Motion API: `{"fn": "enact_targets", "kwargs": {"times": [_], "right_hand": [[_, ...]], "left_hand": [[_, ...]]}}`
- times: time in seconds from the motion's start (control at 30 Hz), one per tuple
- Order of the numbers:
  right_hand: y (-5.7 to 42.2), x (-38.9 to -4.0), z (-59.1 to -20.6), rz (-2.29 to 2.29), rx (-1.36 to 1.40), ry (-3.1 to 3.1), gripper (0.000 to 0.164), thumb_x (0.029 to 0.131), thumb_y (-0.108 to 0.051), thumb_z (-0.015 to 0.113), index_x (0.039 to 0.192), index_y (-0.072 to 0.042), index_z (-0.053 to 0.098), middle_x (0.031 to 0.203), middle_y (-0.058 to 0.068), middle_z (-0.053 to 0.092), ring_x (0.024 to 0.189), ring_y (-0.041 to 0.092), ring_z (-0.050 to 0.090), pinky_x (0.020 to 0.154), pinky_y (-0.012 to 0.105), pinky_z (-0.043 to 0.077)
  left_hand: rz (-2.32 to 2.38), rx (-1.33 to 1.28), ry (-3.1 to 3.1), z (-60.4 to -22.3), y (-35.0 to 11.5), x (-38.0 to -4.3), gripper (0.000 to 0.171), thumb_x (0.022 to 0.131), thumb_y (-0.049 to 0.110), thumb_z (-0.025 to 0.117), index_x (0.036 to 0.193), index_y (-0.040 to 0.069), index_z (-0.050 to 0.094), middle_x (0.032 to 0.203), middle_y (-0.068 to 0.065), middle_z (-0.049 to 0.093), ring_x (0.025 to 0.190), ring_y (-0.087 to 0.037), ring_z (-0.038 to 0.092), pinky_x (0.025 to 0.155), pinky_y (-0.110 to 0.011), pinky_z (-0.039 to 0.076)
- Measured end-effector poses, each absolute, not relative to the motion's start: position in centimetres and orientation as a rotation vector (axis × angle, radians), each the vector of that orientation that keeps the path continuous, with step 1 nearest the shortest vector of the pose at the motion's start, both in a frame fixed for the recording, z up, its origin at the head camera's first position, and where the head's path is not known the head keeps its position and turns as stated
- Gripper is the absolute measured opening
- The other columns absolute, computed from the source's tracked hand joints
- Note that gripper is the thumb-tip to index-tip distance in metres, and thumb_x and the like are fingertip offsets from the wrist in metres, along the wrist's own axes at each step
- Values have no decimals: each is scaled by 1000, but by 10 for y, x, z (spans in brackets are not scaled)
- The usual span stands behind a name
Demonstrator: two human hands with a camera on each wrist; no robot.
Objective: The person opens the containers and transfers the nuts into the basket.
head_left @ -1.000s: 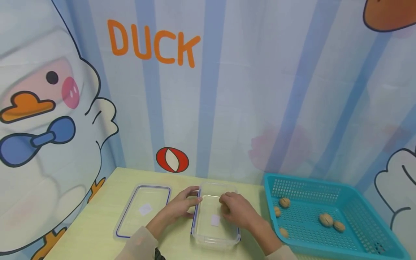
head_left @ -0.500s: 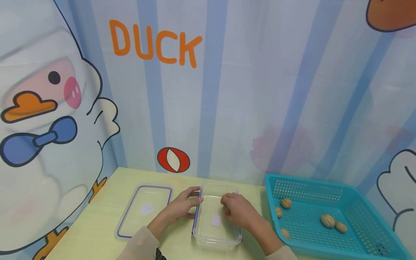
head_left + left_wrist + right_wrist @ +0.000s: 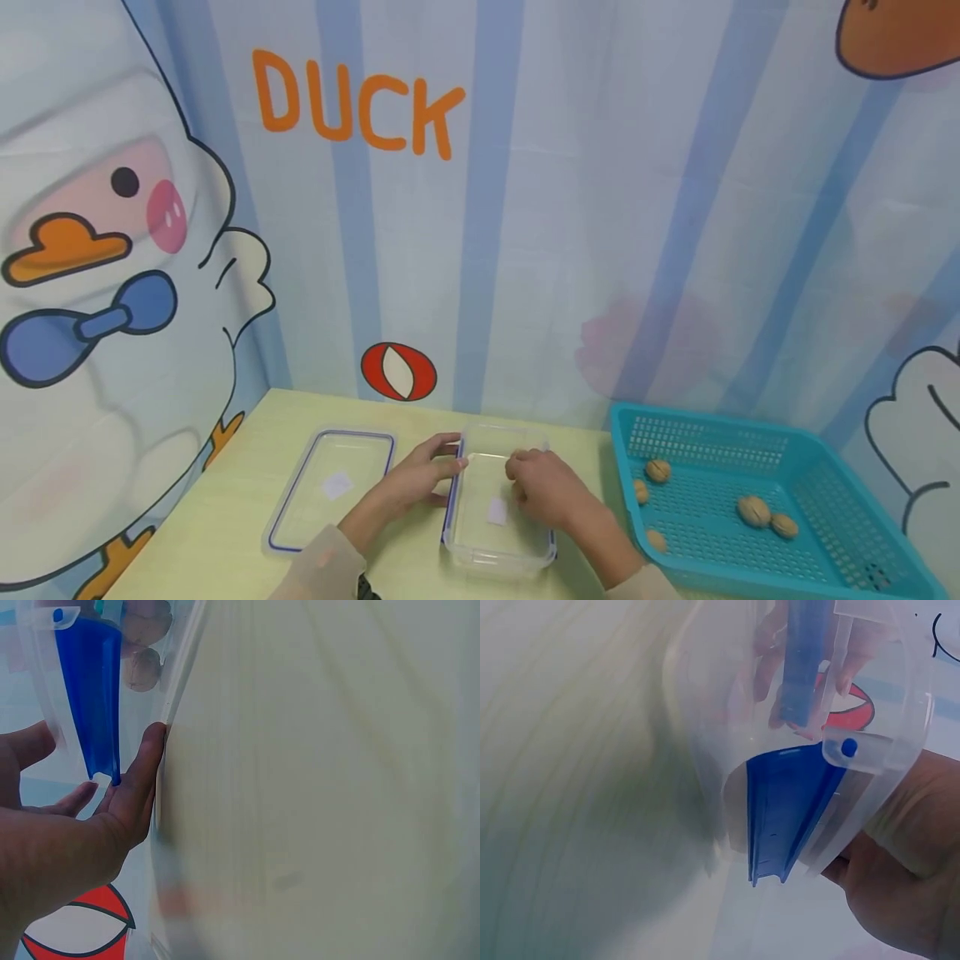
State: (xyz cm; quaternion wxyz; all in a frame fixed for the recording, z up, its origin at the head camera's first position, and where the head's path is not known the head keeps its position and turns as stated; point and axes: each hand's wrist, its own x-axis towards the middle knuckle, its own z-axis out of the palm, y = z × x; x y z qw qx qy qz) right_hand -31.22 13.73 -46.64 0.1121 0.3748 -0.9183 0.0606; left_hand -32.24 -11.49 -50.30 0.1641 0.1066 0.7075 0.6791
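Note:
A clear plastic food container (image 3: pixel 498 542) with blue side clips stands on the table, uncovered. My left hand (image 3: pixel 422 473) rests against its left side, thumb near the rim, with fairly straight fingers around the blue clip (image 3: pixel 91 697) in the left wrist view. My right hand (image 3: pixel 551 487) reaches over the right wall with curled fingers inside the container. Its fingertips are hidden, and whether they hold anything cannot be made out. In the right wrist view the other blue clip (image 3: pixel 787 810) hangs down in front of my right hand (image 3: pixel 900 870).
Left of the container, a clear lid (image 3: pixel 300 492) with a blue seal lies flat on the pale yellow table (image 3: pixel 202 517). At right is a turquoise basket (image 3: pixel 720 575) with several walnuts, one of them a large walnut (image 3: pixel 753 510). A printed curtain (image 3: pixel 540 208) hangs behind.
Both hands stay at the container in nearly the same pose. Only a slight shift of the head view shows; lid, basket and walnuts stay put.

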Motion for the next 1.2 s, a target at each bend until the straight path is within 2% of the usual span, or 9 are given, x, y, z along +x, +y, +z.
{"fn": "enact_targets", "kwargs": {"times": [0.2, 0.37, 0.53, 0.6, 0.8, 0.93, 1.2], "right_hand": [[141, -314, -470, 280, 1118, -2658, 13, 87, 3, 74, 96, -6, 71, 93, 3, 69, 84, 21, 65, 77, 40, 58], [141, -313, -466, 628, 1096, -2729, 16, 90, -1, 77, 105, -4, 72, 96, 1, 69, 88, 16, 66, 80, 35, 59], [147, -305, -453, 902, 1081, -2733, 23, 91, -6, 81, 112, -5, 73, 107, 3, 73, 96, 18, 71, 87, 44, 62], [150, -301, -447, 931, 1078, -2708, 23, 91, -6, 81, 113, -6, 73, 108, 3, 74, 96, 18, 71, 88, 46, 62], [164, -292, -437, 967, 1053, -2593, 25, 90, -4, 82, 114, -7, 74, 106, -2, 74, 94, 12, 70, 84, 35, 62], [177, -288, -430, 981, 1026, -2555, 24, 91, -4, 82, 114, -7, 73, 106, -2, 72, 95, 13, 69, 84, 35, 62], [207, -276, -407, 927, 849, -2668, 22, 97, -18, 81, 118, -16, 74, 109, -9, 67, 99, 13, 66, 87, 35, 60]], "left_hand": [[1947, 300, 2006, -501, -112, -321, 67, 107, 24, 66, 161, 1, 35, 160, -30, 38, 136, -48, 52, 92, -58, 61], [1938, 305, 2017, -502, -113, -322, 69, 106, 25, 67, 162, 0, 34, 160, -31, 38, 135, -48, 53, 91, -58, 61], [1933, 299, 2019, -502, -113, -322, 68, 106, 24, 67, 161, 0, 34, 160, -31, 38, 135, -48, 54, 91, -59, 61], [1931, 296, 2022, -501, -113, -321, 68, 106, 24, 67, 161, 0, 34, 160, -31, 38, 135, -48, 54, 91, -58, 61], [1933, 290, 2031, -500, -113, -320, 68, 106, 23, 67, 161, 0, 35, 160, -30, 39, 136, -48, 53, 91, -57, 61], [1926, 290, 2038, -500, -113, -320, 69, 106, 25, 67, 161, 0, 34, 160, -29, 39, 137, -48, 52, 91, -57, 61], [1925, 294, 2032, -502, -114, -321, 70, 106, 25, 67, 162, 0, 33, 161, -30, 38, 137, -49, 51, 92, -57, 61]]}}
